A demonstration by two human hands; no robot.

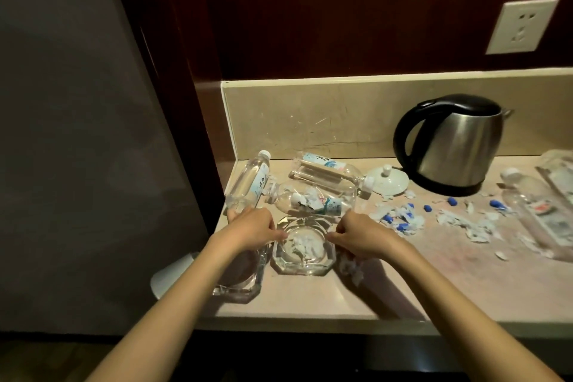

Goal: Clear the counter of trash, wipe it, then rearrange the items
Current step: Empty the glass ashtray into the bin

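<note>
A clear octagonal glass ashtray [302, 267] with white paper scraps inside sits near the front of the beige counter [449, 282]. My left hand [252, 228] pinches its left rim and my right hand [361, 234] pinches its right rim. Under my left forearm lies a second glass ashtray [240, 284]. Behind the ashtrays are plastic bottles: one [248, 184] leaning at the left, and two lying down, one [313, 200] stuffed with trash and another [328, 172] behind it. Torn paper and blue caps [400, 220] are strewn to the right.
A steel kettle [449, 143] stands at the back right, with a white lid [387, 178] beside it. More plastic bottles and wrappers [539, 211] lie at the far right. A white bin [172, 273] shows below the counter's left end. A wall socket [521, 26] is above.
</note>
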